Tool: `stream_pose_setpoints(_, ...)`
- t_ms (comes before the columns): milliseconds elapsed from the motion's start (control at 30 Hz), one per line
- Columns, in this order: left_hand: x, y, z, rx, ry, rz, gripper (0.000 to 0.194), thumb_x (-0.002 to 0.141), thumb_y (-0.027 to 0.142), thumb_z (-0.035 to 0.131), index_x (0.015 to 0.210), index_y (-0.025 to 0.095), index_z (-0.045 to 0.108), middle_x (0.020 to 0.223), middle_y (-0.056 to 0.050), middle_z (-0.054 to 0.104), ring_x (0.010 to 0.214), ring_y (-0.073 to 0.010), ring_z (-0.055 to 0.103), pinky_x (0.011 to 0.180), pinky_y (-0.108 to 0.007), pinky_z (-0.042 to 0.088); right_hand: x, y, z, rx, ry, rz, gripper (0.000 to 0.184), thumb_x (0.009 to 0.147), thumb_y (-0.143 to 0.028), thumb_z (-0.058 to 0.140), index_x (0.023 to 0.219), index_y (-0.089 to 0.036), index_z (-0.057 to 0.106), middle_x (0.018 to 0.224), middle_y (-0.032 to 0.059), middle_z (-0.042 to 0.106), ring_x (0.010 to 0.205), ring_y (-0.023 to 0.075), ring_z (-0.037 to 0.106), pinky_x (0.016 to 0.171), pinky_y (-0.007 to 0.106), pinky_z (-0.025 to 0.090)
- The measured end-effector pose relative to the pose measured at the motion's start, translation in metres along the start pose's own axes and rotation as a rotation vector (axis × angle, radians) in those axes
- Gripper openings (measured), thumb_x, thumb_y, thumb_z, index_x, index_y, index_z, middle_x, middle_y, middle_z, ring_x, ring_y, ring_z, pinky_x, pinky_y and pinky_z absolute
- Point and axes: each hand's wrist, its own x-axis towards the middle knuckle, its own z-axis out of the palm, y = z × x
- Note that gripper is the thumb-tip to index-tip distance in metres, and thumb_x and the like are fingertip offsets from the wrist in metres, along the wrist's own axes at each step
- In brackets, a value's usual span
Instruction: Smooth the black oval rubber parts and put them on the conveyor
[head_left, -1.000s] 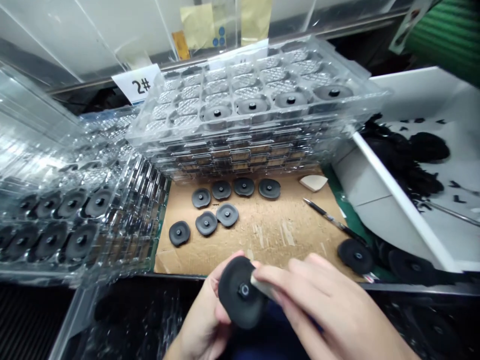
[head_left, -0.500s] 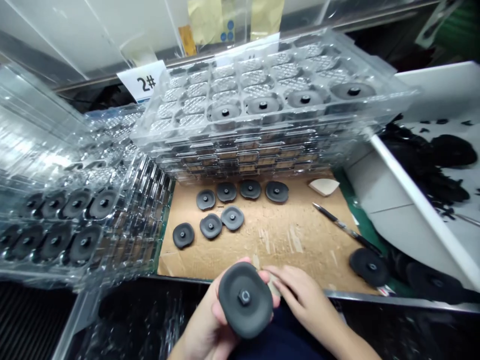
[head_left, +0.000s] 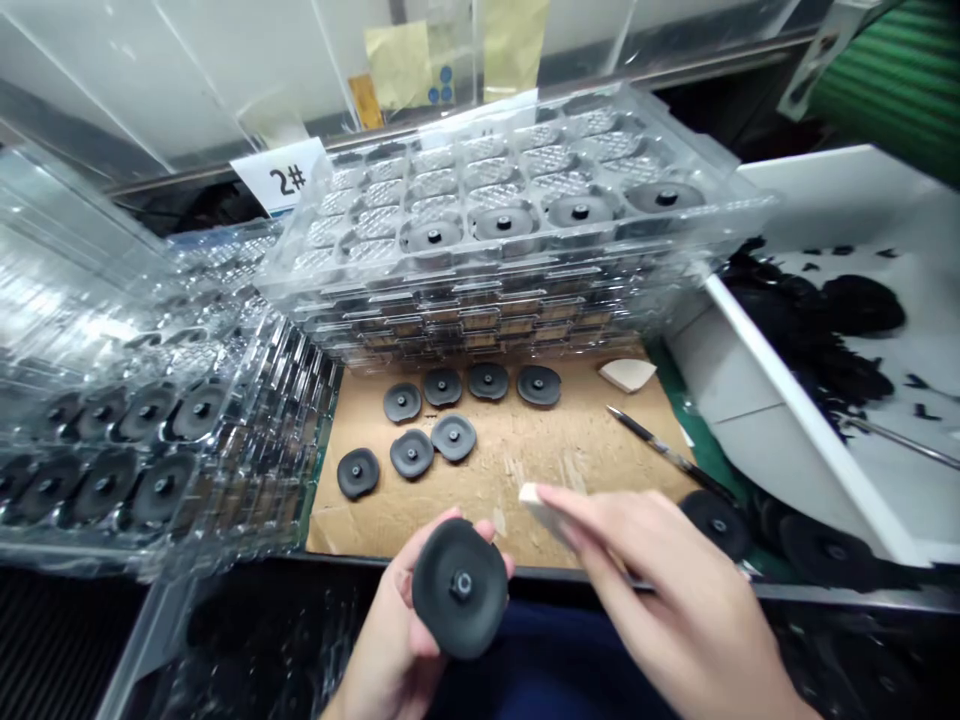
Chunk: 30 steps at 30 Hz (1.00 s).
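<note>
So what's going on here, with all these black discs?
Someone is working barehanded. Their left hand holds a black disc, its central stub facing up, and their right hand grips a small white pad, just now apart from the disc. Seven similar discs lie on the cardboard ahead. Behind them, the top clear tray has four in its near row.

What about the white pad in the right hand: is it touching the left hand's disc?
No, a gap shows between the white pad and the black disc in the left hand.
</note>
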Motion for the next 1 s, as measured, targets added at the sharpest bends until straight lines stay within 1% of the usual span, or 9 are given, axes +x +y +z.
stream_pose_setpoints(133,-0.001,0.0,0.002,0.033,0.035,0.039,0.062,0.036,0.038,0.086,0.095,0.028,0.07,0.102,-0.002,0.074,0.093,-0.02,0.067,0.084,-0.024,0.049,0.009,-0.004,-0.01,0.079,-0.06,-0.1,0.028,0.089,-0.021,0.044,0.109,-0.025,0.063,0.082,0.0023,0.07,0.071,0.0139,0.062,0.065,0.026,0.047)
stream_pose_setpoints(233,-0.002,0.0,0.002,0.011,0.037,0.051,0.061,0.036,0.036,0.086,0.094,0.029,0.071,0.102,-0.001,0.074,0.093,-0.0224,0.067,0.083,-0.027,0.05,0.019,0.017,-0.008,0.091,-0.055,0.075,0.025,0.089,-0.022,0.045,0.104,-0.025,0.064,0.082,0.0012,0.068,0.07,0.0135,0.061,0.063,0.025,0.046)
stream_pose_setpoints(333,-0.005,0.001,-0.001,-0.027,-0.02,0.065,0.059,0.038,0.034,0.086,0.094,0.03,0.071,0.102,-0.001,0.074,0.095,-0.0263,0.067,0.088,-0.034,0.049,0.019,0.047,0.011,0.106,-0.058,0.253,0.026,0.089,-0.029,0.044,0.103,-0.023,0.065,0.085,0.0028,0.068,0.065,0.0134,0.06,0.058,0.024,0.048)
stream_pose_setpoints(467,-0.008,0.002,-0.004,-0.023,-0.104,0.056,0.057,0.043,0.032,0.085,0.098,0.031,0.069,0.107,-0.003,0.071,0.098,-0.0294,0.065,0.093,-0.043,0.046,0.007,0.073,0.046,0.142,-0.108,0.263,0.028,0.086,-0.027,0.045,0.105,-0.022,0.066,0.086,0.0041,0.067,0.068,0.0148,0.062,0.062,0.027,0.052)
stream_pose_setpoints(533,-0.01,0.003,-0.003,-0.022,-0.136,0.048,0.056,0.045,0.032,0.085,0.098,0.032,0.069,0.107,-0.003,0.072,0.097,-0.0287,0.066,0.093,-0.043,0.046,0.002,0.076,0.056,0.148,-0.095,0.277,0.032,0.084,-0.026,0.046,0.11,-0.021,0.064,0.097,0.0076,0.064,0.069,0.0162,0.062,0.063,0.03,0.053)
stream_pose_setpoints(633,-0.011,0.005,0.0,-0.044,-0.164,0.039,0.052,0.045,0.031,0.084,0.095,0.033,0.07,0.103,0.0,0.073,0.095,-0.0257,0.067,0.091,-0.037,0.048,0.002,0.072,0.056,0.168,-0.036,0.301,0.036,0.085,-0.027,0.044,0.115,-0.018,0.061,0.115,0.0135,0.055,0.068,0.016,0.06,0.061,0.033,0.053)
stream_pose_setpoints(800,-0.006,0.004,-0.001,-0.091,-0.244,0.014,0.054,0.045,0.031,0.083,0.097,0.032,0.07,0.103,0.002,0.073,0.094,-0.0232,0.067,0.084,-0.028,0.052,0.0,0.047,0.027,0.281,0.0,0.259,0.029,0.09,-0.035,0.044,0.112,-0.023,0.058,0.103,0.008,0.06,0.071,0.0137,0.06,0.067,0.028,0.053)
stream_pose_setpoints(900,0.001,-0.003,-0.005,-0.129,-0.347,-0.031,0.056,0.051,0.042,0.079,0.104,0.028,0.068,0.101,-0.003,0.074,0.088,-0.0232,0.069,0.077,-0.029,0.054,-0.006,0.028,0.008,0.396,-0.054,0.169,0.044,0.086,-0.05,0.048,0.125,-0.029,0.047,0.117,0.0062,0.056,0.095,0.0172,0.06,0.085,0.03,0.05)
stream_pose_setpoints(1000,0.006,-0.013,-0.008,-0.178,-0.417,-0.069,0.054,0.068,0.056,0.062,0.11,0.023,0.064,0.098,-0.007,0.073,0.081,-0.0215,0.069,0.073,-0.03,0.053,-0.01,0.009,-0.002,0.45,-0.184,0.078,0.071,0.075,-0.058,0.058,0.137,-0.035,0.03,0.136,0.005,0.042,0.124,0.023,0.044,0.099,0.033,0.041)
